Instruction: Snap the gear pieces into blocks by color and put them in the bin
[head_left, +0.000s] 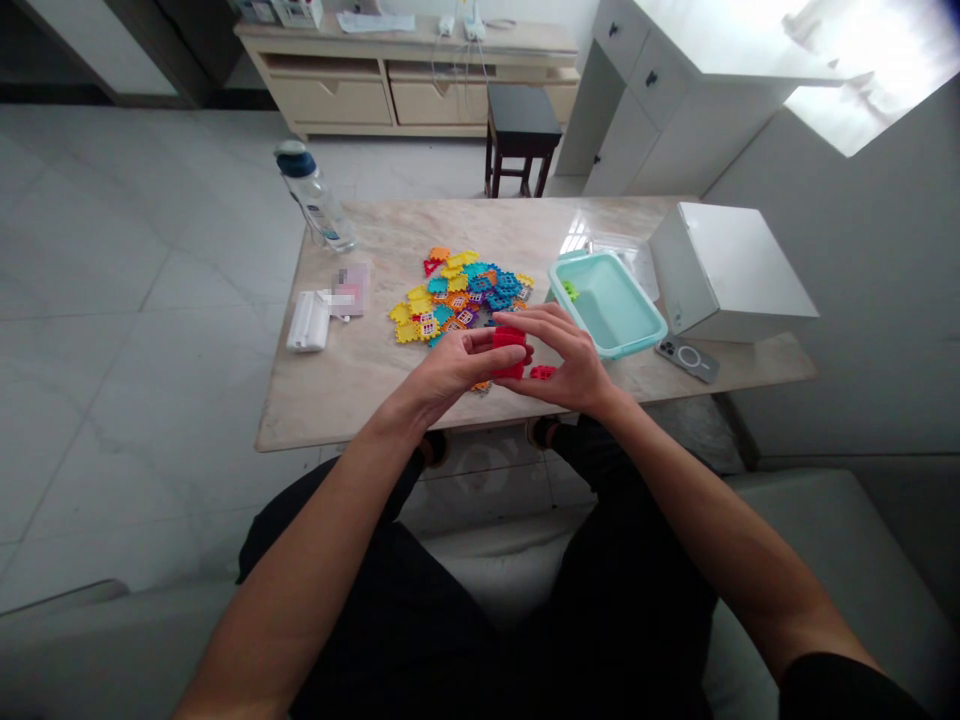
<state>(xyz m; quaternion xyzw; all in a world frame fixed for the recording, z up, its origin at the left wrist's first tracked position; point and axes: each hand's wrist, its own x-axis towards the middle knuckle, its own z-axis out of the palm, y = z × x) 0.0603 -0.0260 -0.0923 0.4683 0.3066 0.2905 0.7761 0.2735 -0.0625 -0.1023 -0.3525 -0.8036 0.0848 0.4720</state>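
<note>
Both my hands meet over the near side of the table around some red plastic building pieces (509, 342), perhaps several stacked or joined. My left hand (448, 368) grips them from the left, with its thumb lying across the front. Curved round the right side, my right hand (568, 358) touches them with its fingertips. Another red piece (543, 372) shows just beneath the right palm. Beyond my hands spreads a heap of building tiles (454, 300) in yellow, blue, orange and purple, some with white window frames. My fingers partly hide the heap's near edge.
A turquoise bin (619, 300) with green pieces inside stands right of the heap. Near it are a white box (731, 265) and a phone (686, 358). At the left are a water bottle (319, 200) and a tissue pack (308, 322). A dark stool (523, 120) stands behind the table.
</note>
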